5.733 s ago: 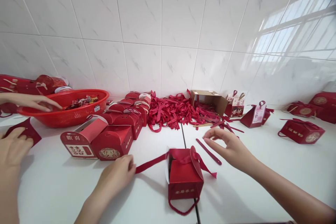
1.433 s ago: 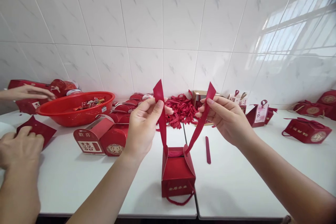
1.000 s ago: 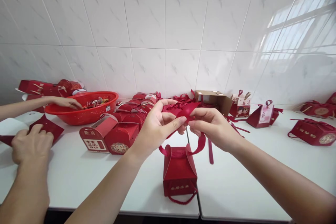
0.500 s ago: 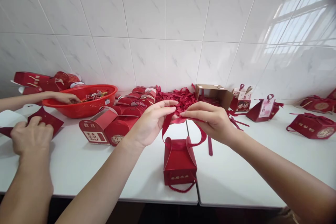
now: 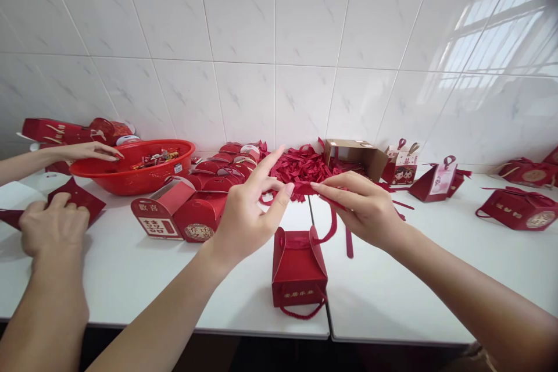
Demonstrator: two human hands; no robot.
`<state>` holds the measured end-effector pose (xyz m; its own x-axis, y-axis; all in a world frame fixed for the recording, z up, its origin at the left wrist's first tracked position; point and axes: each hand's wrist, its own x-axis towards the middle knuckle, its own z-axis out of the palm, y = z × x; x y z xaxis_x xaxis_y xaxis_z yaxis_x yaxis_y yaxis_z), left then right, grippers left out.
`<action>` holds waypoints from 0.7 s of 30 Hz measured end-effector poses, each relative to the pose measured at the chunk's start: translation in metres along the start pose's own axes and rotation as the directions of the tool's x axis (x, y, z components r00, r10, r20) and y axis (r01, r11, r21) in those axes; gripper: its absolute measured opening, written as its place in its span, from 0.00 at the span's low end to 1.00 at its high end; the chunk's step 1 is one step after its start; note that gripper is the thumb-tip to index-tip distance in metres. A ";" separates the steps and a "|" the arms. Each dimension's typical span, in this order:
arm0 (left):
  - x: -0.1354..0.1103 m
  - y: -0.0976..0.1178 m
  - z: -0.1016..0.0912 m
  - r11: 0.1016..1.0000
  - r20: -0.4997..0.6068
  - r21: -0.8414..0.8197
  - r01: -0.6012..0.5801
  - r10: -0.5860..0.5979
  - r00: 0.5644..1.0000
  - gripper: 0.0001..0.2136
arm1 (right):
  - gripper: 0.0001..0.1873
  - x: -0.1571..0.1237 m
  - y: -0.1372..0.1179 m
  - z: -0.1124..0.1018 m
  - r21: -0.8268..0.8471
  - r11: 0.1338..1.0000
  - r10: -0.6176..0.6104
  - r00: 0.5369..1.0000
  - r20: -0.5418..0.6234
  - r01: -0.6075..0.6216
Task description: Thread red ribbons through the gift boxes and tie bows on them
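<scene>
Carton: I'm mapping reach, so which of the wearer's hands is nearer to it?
Right. The right hand is in front of the carton; the left hand is farther off, to its left.

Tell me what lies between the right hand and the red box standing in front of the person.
A red ribbon: in the head view it curves up from the top of the red box to the right hand.

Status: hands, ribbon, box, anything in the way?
Left hand: index and thumb spread, grip unclear. Right hand pinches ribbon. Box upright. Loose strip alongside, not touching box.
</scene>
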<state>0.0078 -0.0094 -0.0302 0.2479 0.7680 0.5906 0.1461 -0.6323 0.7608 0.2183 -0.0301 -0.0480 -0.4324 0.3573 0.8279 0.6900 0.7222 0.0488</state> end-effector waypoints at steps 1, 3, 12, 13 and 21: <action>-0.002 -0.002 -0.003 0.994 -0.050 0.088 -0.058 0.063 0.997 0.27 | 0.17 -0.003 0.000 -0.003 -0.004 0.999 0.032 0.999 -0.018 -0.032; -0.006 -0.009 -0.014 0.964 -0.127 0.238 -0.118 0.151 0.980 0.26 | 0.15 -0.011 0.000 -0.012 -0.007 0.992 0.125 0.992 -0.030 -0.125; -0.071 -0.077 -0.071 0.690 -0.134 0.720 0.074 0.034 0.990 0.15 | 0.13 -0.093 0.017 -0.059 -0.144 0.758 0.644 0.695 0.321 -0.636; -0.077 -0.086 -0.074 0.673 -0.118 0.731 0.114 -0.039 0.992 0.15 | 0.14 -0.103 0.021 -0.060 -0.167 0.727 0.673 0.644 0.363 -0.666; -0.079 -0.095 -0.047 0.757 0.066 0.653 0.014 -0.075 0.995 0.10 | 0.21 -0.111 0.022 -0.030 -0.123 0.659 0.706 0.554 0.441 -0.742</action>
<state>-0.0702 -0.0047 -0.1366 0.2990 0.8047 0.5128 0.7396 -0.5350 0.4083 0.2985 -0.0718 -0.1219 -0.0081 0.9690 0.2469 0.8469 0.1379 -0.5135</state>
